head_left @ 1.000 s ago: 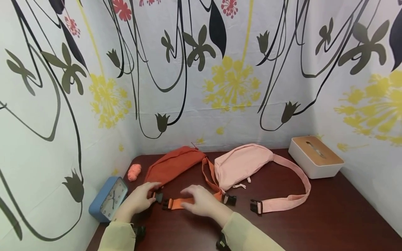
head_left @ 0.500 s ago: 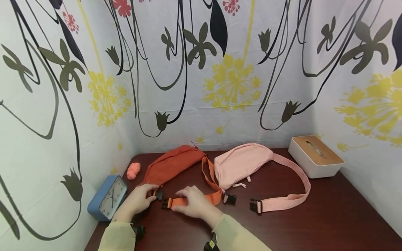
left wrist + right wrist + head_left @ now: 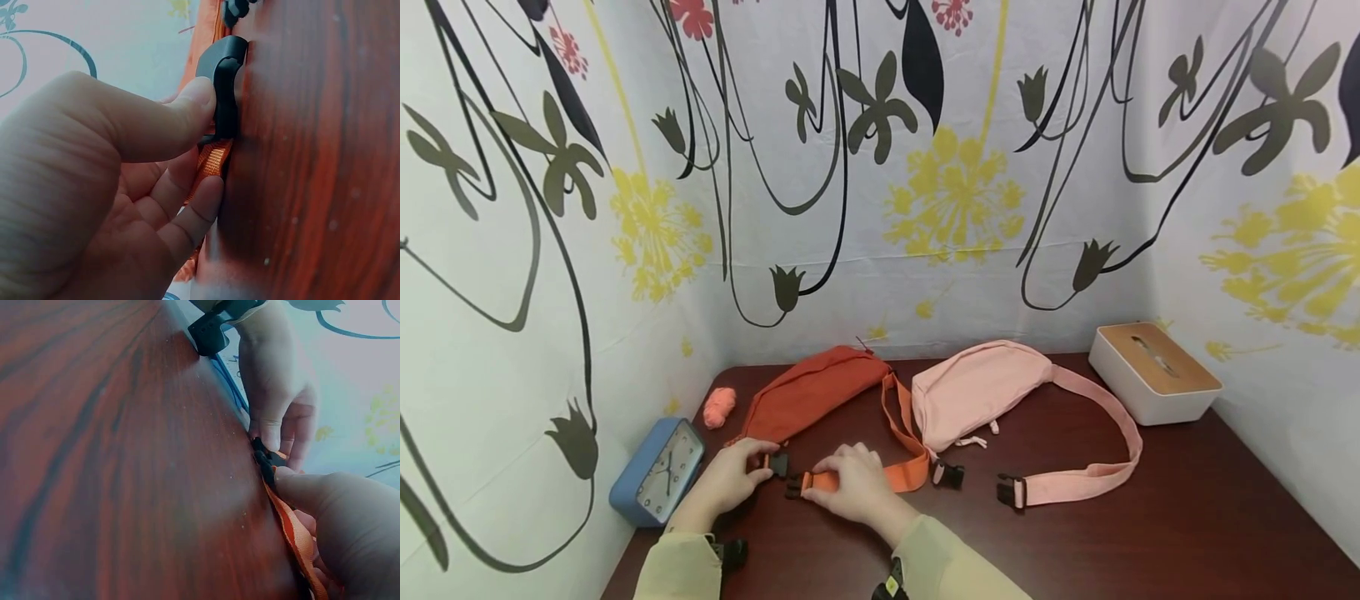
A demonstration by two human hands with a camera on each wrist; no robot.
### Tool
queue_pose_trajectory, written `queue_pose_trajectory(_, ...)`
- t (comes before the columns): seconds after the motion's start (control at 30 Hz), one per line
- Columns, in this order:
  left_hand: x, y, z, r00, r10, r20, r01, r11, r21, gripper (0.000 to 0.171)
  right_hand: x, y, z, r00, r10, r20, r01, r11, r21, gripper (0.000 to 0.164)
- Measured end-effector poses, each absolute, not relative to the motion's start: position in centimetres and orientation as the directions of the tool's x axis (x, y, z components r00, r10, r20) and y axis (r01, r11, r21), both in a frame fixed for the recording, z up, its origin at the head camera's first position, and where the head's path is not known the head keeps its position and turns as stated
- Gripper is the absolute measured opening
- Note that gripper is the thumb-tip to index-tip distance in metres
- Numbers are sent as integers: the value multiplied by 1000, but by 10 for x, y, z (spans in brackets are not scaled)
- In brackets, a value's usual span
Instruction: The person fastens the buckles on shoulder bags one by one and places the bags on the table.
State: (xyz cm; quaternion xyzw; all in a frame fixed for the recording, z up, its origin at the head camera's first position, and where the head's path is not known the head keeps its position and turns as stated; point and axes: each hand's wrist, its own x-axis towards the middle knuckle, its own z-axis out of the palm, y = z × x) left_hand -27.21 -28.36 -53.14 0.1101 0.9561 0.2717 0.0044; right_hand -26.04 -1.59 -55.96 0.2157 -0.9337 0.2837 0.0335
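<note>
An orange-red waist bag (image 3: 816, 392) lies at the back left, its orange strap (image 3: 910, 475) running forward across the table. My left hand (image 3: 733, 477) pinches the black buckle half (image 3: 226, 81) on the bag's short end, thumb on top and fingers beneath the webbing. Beside it, my right hand (image 3: 857, 487) holds the orange strap just behind the other black buckle half (image 3: 793, 487). In the right wrist view, the right thumb (image 3: 300, 487) presses at that buckle's base, with fingers curled behind the strap. The two halves are close together but appear apart in the head view.
A pink waist bag (image 3: 981, 392) lies to the right, its buckle halves (image 3: 951, 476) unfastened and its strap looped rightward. A white tissue box (image 3: 1150, 400) with a wooden lid stands at the back right. A blue clock (image 3: 658, 475) and a coral yarn bundle (image 3: 719, 408) are at left.
My right hand has moved left along the orange strap and its fingers have come in on the buckle end. The left hand stays at its buckle half, which has tilted slightly upward.
</note>
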Motion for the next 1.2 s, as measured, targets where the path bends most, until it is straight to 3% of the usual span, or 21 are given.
queue_pose_trajectory(0.47,-270,-291,-533,-973,218,77,226,832,507,25,-268,-22,-565,-909,-380,172,-385,604,-698,27)
queue_pose_trajectory(0.83,-275,-290,-533,-985,163,50,163,810,563,33,-272,-28,-564,-929,-318,188,-357,646,-674,21)
queue_pose_trajectory(1.2,-280,-299,-541,-993,102,52,112,757,643,25,-275,-31,-560,-943,-284,175,-322,640,-698,24)
